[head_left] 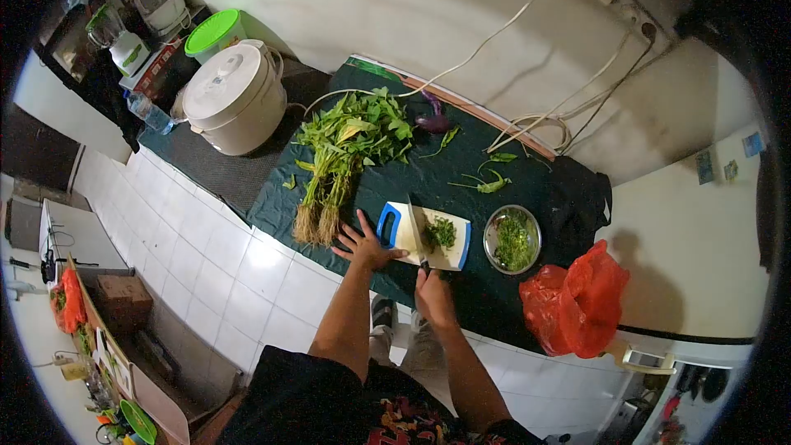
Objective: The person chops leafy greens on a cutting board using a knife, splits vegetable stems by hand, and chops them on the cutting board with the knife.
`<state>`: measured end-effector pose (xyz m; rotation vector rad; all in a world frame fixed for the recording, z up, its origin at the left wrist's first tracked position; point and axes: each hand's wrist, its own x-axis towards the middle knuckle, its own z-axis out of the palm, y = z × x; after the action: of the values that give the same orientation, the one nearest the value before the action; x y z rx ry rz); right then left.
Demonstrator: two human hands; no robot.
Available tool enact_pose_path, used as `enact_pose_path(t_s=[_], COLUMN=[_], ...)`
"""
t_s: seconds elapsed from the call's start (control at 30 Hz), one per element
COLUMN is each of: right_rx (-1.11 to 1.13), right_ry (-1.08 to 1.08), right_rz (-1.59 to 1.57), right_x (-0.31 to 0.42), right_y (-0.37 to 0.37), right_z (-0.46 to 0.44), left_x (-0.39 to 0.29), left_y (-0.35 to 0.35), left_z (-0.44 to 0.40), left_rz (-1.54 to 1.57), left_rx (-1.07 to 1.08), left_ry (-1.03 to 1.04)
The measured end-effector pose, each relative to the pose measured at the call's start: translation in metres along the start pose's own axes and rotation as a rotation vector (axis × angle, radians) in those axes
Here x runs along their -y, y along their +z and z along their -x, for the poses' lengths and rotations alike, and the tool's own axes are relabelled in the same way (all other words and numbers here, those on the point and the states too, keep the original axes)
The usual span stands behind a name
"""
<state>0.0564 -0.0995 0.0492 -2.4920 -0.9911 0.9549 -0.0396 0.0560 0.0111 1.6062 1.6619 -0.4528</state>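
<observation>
My right hand (pixel 433 295), just below centre of the frame, is closed round the handle of the knife (pixel 415 229), blade over the cutting board (pixel 404 236); my left hand (pixel 368 253) has its fingers spread wide, thumb at the board's near edge; chopped greens (pixel 441 233) lie right of the blade; cut greens (pixel 517 249) fill the metal bowl (pixel 492 233), right of centre; rooted bunches (pixel 354 132), upper centre-left, lie whole; I judge the cutting partly done
</observation>
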Motion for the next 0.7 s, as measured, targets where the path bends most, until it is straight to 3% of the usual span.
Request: enact_pose_path(t_s=[0.07, 0.4, 0.43, 0.5, 0.7], right_rx=[-0.067, 0.023, -0.058, -0.074, -0.046], right_ry=[0.037, 0.057, -0.035, -0.014, 0.007], right_rz=[-0.014, 0.008, -0.005, -0.021, -0.011], right_x=[-0.018, 0.013, -0.009, -0.012, 0.017], right_y=[0.032, 0.001, 0.031, 0.041, 0.007], right_z=[0.004, 0.013, 0.009, 0.003, -0.006], left_x=[0.002, 0.007, 0.007, 0.003, 0.002], left_y=[-0.002, 0.005, 0.004, 0.0, -0.004], left_z=[0.001, -0.008, -0.007, -0.004, -0.003], left_rz=[-0.001, 0.012, 0.021, 0.012, 0.006], left_rx=[-0.006, -0.052, -0.044, -0.011, 0.023], left_ry=[0.004, 0.049, 0.055, 0.026, 0.003])
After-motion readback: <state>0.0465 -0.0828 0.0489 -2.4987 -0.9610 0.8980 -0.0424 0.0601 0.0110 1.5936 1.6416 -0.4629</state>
